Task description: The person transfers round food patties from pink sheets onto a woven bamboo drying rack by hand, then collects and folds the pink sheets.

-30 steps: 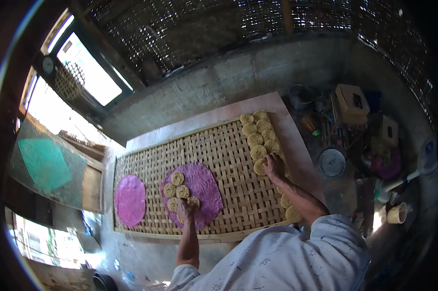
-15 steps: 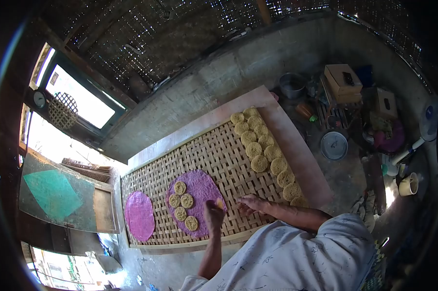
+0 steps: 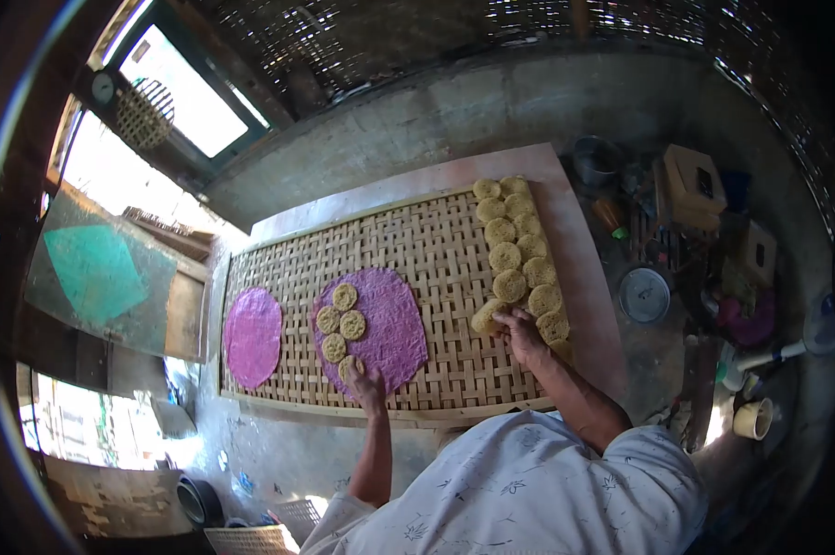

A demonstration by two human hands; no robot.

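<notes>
On a woven bamboo rack (image 3: 454,287) lie two columns of round tan noodle-like discs (image 3: 504,256) near the right edge. My right hand (image 3: 524,335) pinches one tan disc (image 3: 487,316) at the lower end of the left column; the disc is tilted. A purple round sheet (image 3: 389,324) lies mid-rack with several discs (image 3: 352,324) on its left part. My left hand (image 3: 369,388) has its fingers on the lowest of these discs (image 3: 349,366). Farther left lies a smaller pink round sheet (image 3: 253,338).
A pinkish board (image 3: 579,250) extends under the rack. Right of it on the floor are a round metal lid (image 3: 644,294), a dark pot (image 3: 596,159), a cardboard box (image 3: 693,185) and a cream mug (image 3: 753,419). A concrete wall (image 3: 436,120) runs behind.
My right hand has moved from the rack's lower middle up to the disc column, with a disc in its fingers. My left hand has moved left to the lowest disc on the purple sheet.
</notes>
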